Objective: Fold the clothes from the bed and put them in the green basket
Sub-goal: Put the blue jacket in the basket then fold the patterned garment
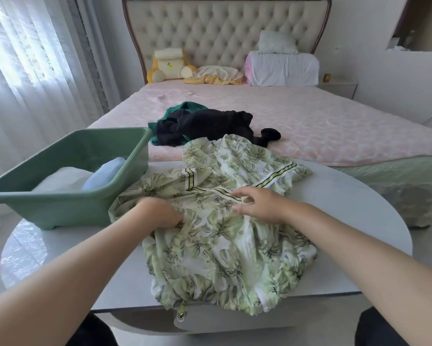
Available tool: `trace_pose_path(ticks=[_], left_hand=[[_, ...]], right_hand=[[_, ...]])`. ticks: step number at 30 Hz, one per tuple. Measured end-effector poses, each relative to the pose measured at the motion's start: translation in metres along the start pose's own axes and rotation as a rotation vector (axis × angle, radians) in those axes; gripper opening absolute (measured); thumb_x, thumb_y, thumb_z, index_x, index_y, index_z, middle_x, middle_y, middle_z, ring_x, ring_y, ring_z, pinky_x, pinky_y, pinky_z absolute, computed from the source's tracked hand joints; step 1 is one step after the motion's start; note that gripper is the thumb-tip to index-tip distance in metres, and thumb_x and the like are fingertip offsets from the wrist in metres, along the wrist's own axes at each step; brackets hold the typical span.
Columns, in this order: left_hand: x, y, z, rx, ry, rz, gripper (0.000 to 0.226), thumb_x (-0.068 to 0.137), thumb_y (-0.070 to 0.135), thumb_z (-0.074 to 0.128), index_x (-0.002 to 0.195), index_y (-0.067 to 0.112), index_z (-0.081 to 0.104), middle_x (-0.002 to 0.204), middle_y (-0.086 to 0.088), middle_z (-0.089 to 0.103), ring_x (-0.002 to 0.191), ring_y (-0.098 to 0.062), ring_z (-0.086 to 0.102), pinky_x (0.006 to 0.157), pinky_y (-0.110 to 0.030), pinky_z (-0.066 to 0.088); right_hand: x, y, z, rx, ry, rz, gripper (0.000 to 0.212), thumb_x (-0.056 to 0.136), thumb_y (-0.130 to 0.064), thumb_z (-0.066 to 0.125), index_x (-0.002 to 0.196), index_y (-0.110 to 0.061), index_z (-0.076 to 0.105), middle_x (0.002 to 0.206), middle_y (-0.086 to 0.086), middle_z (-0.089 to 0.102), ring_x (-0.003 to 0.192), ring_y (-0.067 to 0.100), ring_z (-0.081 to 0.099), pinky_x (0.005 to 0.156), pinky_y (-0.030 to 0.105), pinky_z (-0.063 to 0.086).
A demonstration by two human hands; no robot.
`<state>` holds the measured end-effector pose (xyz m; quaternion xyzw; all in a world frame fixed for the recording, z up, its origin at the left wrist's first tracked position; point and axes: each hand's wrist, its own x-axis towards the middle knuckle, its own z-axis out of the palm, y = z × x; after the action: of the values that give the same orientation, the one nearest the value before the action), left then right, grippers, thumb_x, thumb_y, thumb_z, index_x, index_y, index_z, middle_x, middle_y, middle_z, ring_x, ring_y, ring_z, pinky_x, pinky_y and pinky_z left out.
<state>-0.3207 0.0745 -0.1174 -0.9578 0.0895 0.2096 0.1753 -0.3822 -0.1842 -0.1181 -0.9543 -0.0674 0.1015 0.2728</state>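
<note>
Fingers spread over leaf-print garment, left hand gripping it

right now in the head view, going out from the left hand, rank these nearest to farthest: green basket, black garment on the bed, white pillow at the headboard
Measured from the left hand, which is gripping the leaf-print garment:
1. Green basket, just to its left on the table.
2. Black garment, beyond it on the near part of the bed.
3. White pillow, far right, on the folded bedding by the headboard.
</note>
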Motion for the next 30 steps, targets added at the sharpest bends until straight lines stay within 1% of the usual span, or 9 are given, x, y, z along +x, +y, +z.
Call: trace_pose_path(ticks=[3,7,9,12,15,20,23,27,30], left_hand=[[0.003,0.015,-0.006,0.148,0.314,-0.005,0.052,0.099,0.047,0.035,0.136,0.014,0.052,0.14,-0.011,0.051,0.124,-0.027,0.051,0.101,-0.041,0.042],[0.005,0.059,-0.02,-0.277,0.577,0.326,0.02,0.1,0.028,0.046,0.109,0.016,0.059,0.11,-0.003,0.06,0.094,-0.016,0.059,0.085,-0.034,0.057],[0.009,0.082,-0.024,-0.355,0.589,0.389,0.022,0.1,0.035,0.049,0.109,0.017,0.056,0.104,0.0,0.06,0.088,-0.015,0.059,0.078,-0.033,0.058],[0.029,0.102,-0.016,-0.337,0.439,0.344,0.049,0.098,0.052,0.045,0.127,0.012,0.049,0.125,-0.011,0.054,0.115,-0.028,0.053,0.094,-0.042,0.051],[0.043,0.108,-0.001,-0.277,0.445,0.302,0.045,0.1,0.052,0.039,0.129,0.018,0.048,0.137,-0.012,0.043,0.132,-0.032,0.037,0.101,-0.048,0.044],[0.049,0.092,-0.002,-0.103,0.505,0.049,0.039,0.1,0.016,0.036,0.138,0.01,0.045,0.141,-0.014,0.045,0.131,-0.031,0.041,0.097,-0.044,0.045],[0.045,0.086,-0.011,-0.123,0.476,-0.099,0.046,0.096,0.013,0.042,0.14,0.005,0.04,0.14,-0.017,0.044,0.129,-0.031,0.043,0.098,-0.041,0.043],[0.047,0.102,-0.014,-0.336,0.727,0.257,0.041,0.091,0.011,0.056,0.13,0.012,0.047,0.131,-0.006,0.05,0.121,-0.022,0.047,0.105,-0.035,0.043],[0.044,0.118,-0.007,-0.509,0.593,0.42,0.041,0.103,0.033,0.04,0.141,0.016,0.038,0.138,-0.006,0.049,0.127,-0.024,0.045,0.107,-0.041,0.04]], right_hand=[[-0.004,0.011,-0.013,0.0,0.182,0.014,0.023,0.097,-0.018,0.05,0.111,-0.027,0.066,0.108,-0.011,0.058,0.094,0.002,0.056,0.078,0.024,0.043],[-0.006,0.039,-0.022,-0.153,0.275,0.105,0.027,0.083,0.002,0.049,0.083,-0.023,0.06,0.102,-0.006,0.051,0.095,0.019,0.056,0.077,0.031,0.044],[-0.01,0.048,-0.025,-0.313,0.295,0.235,0.024,0.082,0.003,0.054,0.092,-0.019,0.057,0.104,-0.002,0.05,0.09,0.02,0.056,0.073,0.033,0.048],[-0.017,0.059,-0.032,-0.588,0.158,0.492,0.01,0.088,-0.009,0.054,0.095,-0.016,0.056,0.09,0.001,0.053,0.081,0.024,0.054,0.067,0.033,0.049],[-0.017,0.072,-0.03,-0.391,0.067,0.457,0.013,0.087,-0.016,0.048,0.075,-0.015,0.054,0.076,0.002,0.053,0.071,0.025,0.051,0.058,0.03,0.037],[-0.011,0.062,-0.015,-0.082,0.056,0.284,0.019,0.096,-0.019,0.042,0.085,-0.012,0.055,0.087,0.009,0.053,0.083,0.025,0.049,0.072,0.034,0.037],[-0.013,0.055,-0.007,0.159,0.097,0.196,0.017,0.091,-0.022,0.055,0.077,-0.013,0.056,0.076,0.006,0.054,0.071,0.019,0.045,0.066,0.031,0.035],[-0.014,0.054,-0.003,0.298,0.18,0.106,0.02,0.085,-0.021,0.074,0.077,-0.02,0.056,0.072,-0.006,0.056,0.065,0.012,0.048,0.063,0.027,0.041],[-0.013,0.054,-0.011,0.176,0.219,0.123,0.018,0.082,-0.012,0.069,0.075,-0.022,0.055,0.075,-0.006,0.057,0.066,0.013,0.05,0.061,0.026,0.041]])
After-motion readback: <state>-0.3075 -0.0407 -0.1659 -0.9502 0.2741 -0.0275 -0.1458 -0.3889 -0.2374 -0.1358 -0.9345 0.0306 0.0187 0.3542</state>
